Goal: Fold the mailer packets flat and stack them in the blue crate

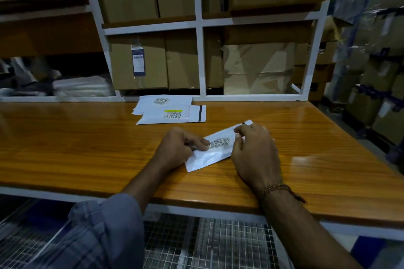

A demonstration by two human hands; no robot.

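Both hands are working on one white mailer packet [215, 148] that is lying slantwise on the orange wooden desk [87, 142], its far corner pointing away to the right. The left hand [175, 148] is resting at the packet's near left end, its fingers [200, 145] curling down onto the printed barcode label [219, 142] and pressing the packet against the desk. The right hand [254, 150] is holding the packet's other end, its thumb and forefinger pinching the upper edge just right of the label, while the remaining fingers are arching loosely over the plastic. A beaded bracelet [275, 189] is sitting on the right wrist, and a grey checked sleeve [98, 231] is covering the left forearm nearest the camera.

Beyond the fingertips, toward the back of the desk, a small spread of other mailer packets [172, 110] is lying flat, overlapping; the top one is showing a yellow strip above its barcode and a dark band at its right end. Behind those, a white shelf frame [200, 50] is holding brown cardboard boxes [140, 61]. Below the desk's near edge, under the wrists, a wire mesh [218, 242] is showing.
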